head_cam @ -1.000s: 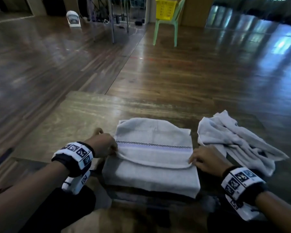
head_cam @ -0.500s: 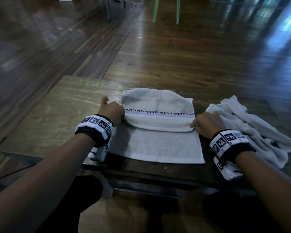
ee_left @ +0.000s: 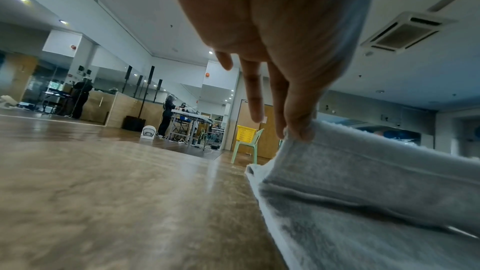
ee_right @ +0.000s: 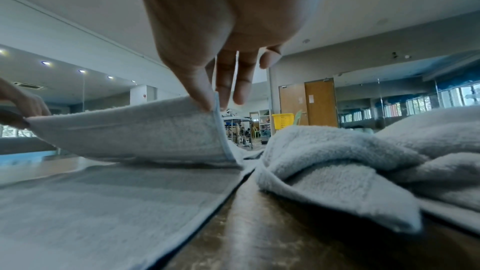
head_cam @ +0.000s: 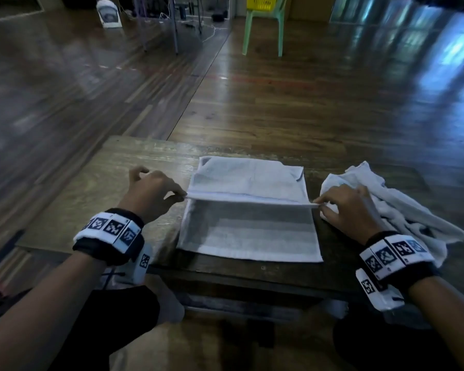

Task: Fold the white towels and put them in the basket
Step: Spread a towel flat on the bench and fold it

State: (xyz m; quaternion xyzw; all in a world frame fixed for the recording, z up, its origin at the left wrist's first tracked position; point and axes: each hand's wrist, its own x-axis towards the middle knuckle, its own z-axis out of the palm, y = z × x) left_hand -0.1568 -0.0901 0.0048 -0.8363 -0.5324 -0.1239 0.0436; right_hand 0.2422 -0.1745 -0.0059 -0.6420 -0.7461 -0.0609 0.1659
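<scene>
A white towel [head_cam: 248, 231] lies half folded in the middle of the low wooden table [head_cam: 134, 167]. My left hand [head_cam: 181, 196] pinches the left end of its raised upper flap [ee_left: 363, 163], and my right hand [head_cam: 318, 206] pinches the right end [ee_right: 155, 130]. The flap hangs stretched between both hands, a little above the lower layer. A second white towel [head_cam: 402, 207] lies crumpled at the table's right, just behind my right hand [ee_right: 214, 106]. The yellow basket [head_cam: 264, 1] stands on a green chair [head_cam: 263, 30] far across the room.
Bare table top lies left of the towel [ee_left: 130, 192]. The table's near edge [head_cam: 252, 271] runs just above my knees. A small white fan [head_cam: 108, 14] and a metal-legged table [head_cam: 172, 22] stand far off on the wooden floor.
Both hands have lifted the towel's upper flap off the lower layer and now hold it taut between them. The head view has tilted up, so the far chair and basket show again.
</scene>
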